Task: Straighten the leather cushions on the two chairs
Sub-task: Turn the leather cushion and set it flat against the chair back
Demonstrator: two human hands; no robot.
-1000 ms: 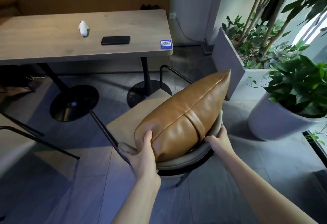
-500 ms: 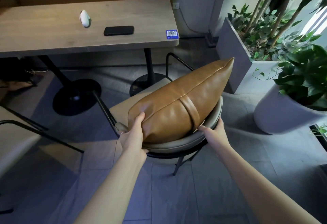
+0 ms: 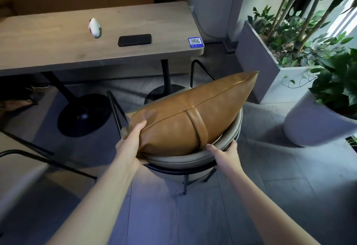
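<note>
A tan leather cushion (image 3: 185, 117) with a strap across its middle stands on edge against the curved grey backrest (image 3: 193, 159) of a chair, tilted up toward the right. My left hand (image 3: 131, 140) grips the cushion's lower left corner, thumb on top. At the cushion's lower edge near the strap, my right hand (image 3: 226, 152) rests over the backrest rim with its fingers against the leather. A second chair (image 3: 21, 157) shows only partly at the left edge; no cushion is visible on it.
A wooden table (image 3: 58, 47) stands beyond the chair with a black phone (image 3: 134, 40), a small white object (image 3: 94, 28) and a QR sticker (image 3: 195, 42). A grey planter box (image 3: 258, 66) and a round pot (image 3: 313, 124) with plants stand to the right. Round table bases sit on the tiled floor.
The cushion has settled lower and flatter against the backrest. My left hand slid up onto its left corner, and my right hand moved in toward the strap.
</note>
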